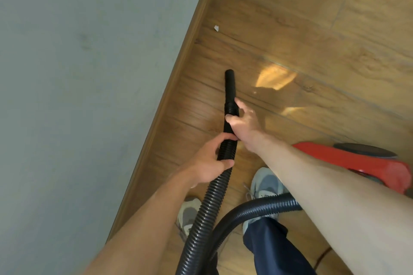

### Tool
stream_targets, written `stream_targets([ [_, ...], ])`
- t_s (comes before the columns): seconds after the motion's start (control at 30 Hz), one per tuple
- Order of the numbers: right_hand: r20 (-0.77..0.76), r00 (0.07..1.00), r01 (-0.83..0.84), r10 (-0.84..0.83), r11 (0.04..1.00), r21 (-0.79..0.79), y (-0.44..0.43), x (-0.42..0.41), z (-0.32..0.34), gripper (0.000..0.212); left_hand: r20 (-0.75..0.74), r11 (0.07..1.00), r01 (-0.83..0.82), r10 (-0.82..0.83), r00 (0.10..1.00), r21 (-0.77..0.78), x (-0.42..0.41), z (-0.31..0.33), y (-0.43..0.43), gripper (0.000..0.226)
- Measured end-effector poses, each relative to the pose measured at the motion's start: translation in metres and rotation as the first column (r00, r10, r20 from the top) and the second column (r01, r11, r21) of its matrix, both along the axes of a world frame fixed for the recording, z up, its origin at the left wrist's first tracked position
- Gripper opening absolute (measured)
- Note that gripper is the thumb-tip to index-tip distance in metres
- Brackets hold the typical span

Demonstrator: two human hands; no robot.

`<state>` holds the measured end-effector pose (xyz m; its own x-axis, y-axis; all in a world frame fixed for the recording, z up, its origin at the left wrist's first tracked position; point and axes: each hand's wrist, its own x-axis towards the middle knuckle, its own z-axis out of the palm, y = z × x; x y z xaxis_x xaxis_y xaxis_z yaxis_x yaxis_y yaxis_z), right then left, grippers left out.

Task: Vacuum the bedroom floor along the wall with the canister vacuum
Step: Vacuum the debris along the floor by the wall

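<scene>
Wood floor (290,29) by wall (78,73): 4 paper scraps (216,28); both hands (L (209,163), R (242,121)) wrapped round 1 black hose (229,100).

Red canister vacuum (357,163) at 3 o'clock half hidden behind right forearm, cut by frame edge. Black hose (207,212) running off at 6 o'clock; link to canister unseen. White scraps (216,28) near 12 o'clock too small to identify.

Grey sneakers (264,183) and navy trouser legs (274,250) near a sunlight patch (276,78).
</scene>
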<state>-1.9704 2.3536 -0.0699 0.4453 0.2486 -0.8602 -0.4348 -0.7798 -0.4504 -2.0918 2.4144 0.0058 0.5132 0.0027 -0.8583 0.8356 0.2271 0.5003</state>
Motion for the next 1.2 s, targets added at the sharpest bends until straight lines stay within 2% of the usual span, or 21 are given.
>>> stream_targets([
  [0.1,-0.034,0.997,0.067,-0.066,0.998,0.018,-0.012,-0.003,0.002,0.062,-0.006,0.999,0.042,-0.042,0.999,-0.012,-0.001,0.003,-0.004,0.052],
  [0.17,-0.046,0.998,0.054,-0.053,0.998,0.027,-0.005,-0.005,0.002,0.062,-0.023,1.0,0.019,-0.019,1.0,0.007,-0.005,0.004,0.0,0.052],
  [0.37,-0.034,0.982,-0.181,0.185,0.979,0.093,0.048,-0.029,0.001,0.067,-0.124,0.989,-0.139,0.144,0.982,0.054,-0.035,0.009,0.028,0.052],
  [0.57,-0.095,0.956,-0.266,0.279,0.955,0.132,0.055,-0.037,0.002,0.068,-0.166,0.977,-0.209,0.213,0.963,0.04,-0.044,0.009,0.028,0.052],
  [0.67,-0.08,0.976,-0.193,0.201,0.976,0.101,0.027,-0.017,0.002,0.067,-0.131,0.996,-0.08,0.084,0.988,0.034,-0.024,0.005,0.015,0.051],
  [0.77,-0.017,0.999,-0.028,0.028,0.999,0.021,-0.013,0.008,0.003,0.065,-0.067,0.996,0.086,-0.084,0.994,0.029,0.009,-0.002,-0.007,0.052],
  [0.83,0.024,0.993,0.114,-0.114,0.993,0.001,-0.043,0.025,0.004,0.062,-0.03,0.987,0.162,-0.162,0.986,-0.006,0.033,-0.006,-0.024,0.051],
  [0.97,0.076,0.965,0.256,-0.251,0.965,-0.063,-0.087,0.054,0.005,0.061,0.026,0.951,0.307,-0.306,0.952,-0.031,0.071,-0.013,-0.054,0.05],
  [1.07,0.073,0.951,0.305,-0.3,0.948,-0.087,-0.093,0.063,0.005,0.061,0.024,0.938,0.346,-0.345,0.938,-0.024,0.083,-0.014,-0.061,0.05],
  [1.2,0.038,0.952,0.306,-0.304,0.951,-0.037,-0.069,0.053,0.012,0.062,-0.021,0.957,0.29,-0.29,0.957,-0.016,0.073,-0.007,-0.04,0.051],
])
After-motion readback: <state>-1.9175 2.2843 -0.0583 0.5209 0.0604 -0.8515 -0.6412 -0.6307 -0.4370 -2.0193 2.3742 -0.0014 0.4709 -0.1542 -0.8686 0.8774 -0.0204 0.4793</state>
